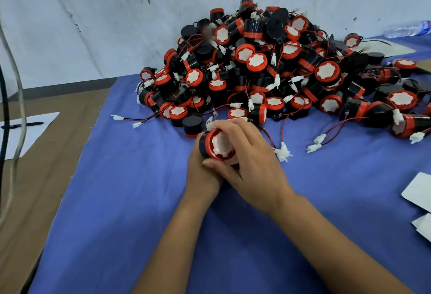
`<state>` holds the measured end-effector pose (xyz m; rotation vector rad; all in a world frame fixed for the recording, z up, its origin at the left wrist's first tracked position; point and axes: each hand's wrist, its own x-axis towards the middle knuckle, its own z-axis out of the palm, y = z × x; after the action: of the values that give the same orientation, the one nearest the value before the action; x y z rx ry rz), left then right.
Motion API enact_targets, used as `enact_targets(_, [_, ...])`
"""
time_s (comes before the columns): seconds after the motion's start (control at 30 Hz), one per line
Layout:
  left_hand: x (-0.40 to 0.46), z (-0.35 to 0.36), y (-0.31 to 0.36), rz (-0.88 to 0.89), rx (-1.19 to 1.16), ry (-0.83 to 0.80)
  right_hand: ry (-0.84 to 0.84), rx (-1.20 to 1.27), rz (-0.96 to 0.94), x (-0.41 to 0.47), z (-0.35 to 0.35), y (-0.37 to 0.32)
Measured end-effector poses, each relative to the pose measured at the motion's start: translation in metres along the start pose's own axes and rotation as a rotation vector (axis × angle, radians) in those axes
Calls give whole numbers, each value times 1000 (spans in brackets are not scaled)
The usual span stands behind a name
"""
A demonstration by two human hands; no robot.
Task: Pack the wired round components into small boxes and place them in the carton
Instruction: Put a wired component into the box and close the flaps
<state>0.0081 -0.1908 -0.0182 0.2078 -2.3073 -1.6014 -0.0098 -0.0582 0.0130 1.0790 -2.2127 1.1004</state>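
Holding one round component between them, both hands meet at the middle of the blue-covered counter, just in front of the heap. The left hand lies under and behind the piece, fingers curled round its black body; the right hand comes over from the right, thumb along the lower red rim and fingers curved across the far side, so the piece is gripped from both sides. Its short axis tilts up and toward the viewer, the red-ringed white face showing, the black body pointing down and left. A pale edge shows beneath the right palm near the component; it may be a small box, but I cannot tell. A red-and-black wire runs out to the right of the right hand to a white plug lying on the cloth, so the trailing lead sits on the right hand's side and that hand is the nearer one to gather it. Counted: one component in hand; the pile behind holds far too many to count, dozens at least. Two flat white pieces lie at the right edge, perhaps unfolded boxes. No carton can be picked out with certainty; brown cardboard lies to the left with a sheet of paper and a pen on it.
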Motion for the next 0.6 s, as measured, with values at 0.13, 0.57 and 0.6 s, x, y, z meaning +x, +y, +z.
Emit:
enact_targets(0.13, [-1,5,7,18,-198,96,96,-184,112,0,-1,5])
enact_targets(0.57, [3,-3,10,-67,-484,13,16,-195,299,-4,-4,12])
enact_targets(0.6, [2,-1,12,-54,-473,18,7,-209,296,-4,-3,12])
